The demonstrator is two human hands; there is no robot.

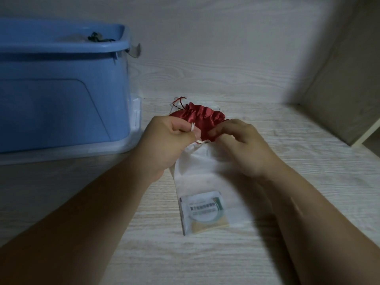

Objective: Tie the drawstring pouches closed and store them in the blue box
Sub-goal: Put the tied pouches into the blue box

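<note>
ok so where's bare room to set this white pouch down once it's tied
Bare wood: right of the white pouch up to the side panel, and in front of the blue box, left of the left forearm. Crowded centre: left hand, right hand and red pouch bunch together.

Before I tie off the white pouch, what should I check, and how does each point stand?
1. Left hand has the white drawstring: ok, it pinches a loop.
2. Right hand holds the other cord: cannot tell, its curled fingers hide it.
3. White pouch mouth drawn shut: cannot tell, the hands cover it.
4. Packet fully inside: ok, it shows through low in the pouch.
5. Red pouch clear of the tying: not ok, it lies right behind the fingers.
6. Blue box open to receive: ok, no lid on it.
</note>
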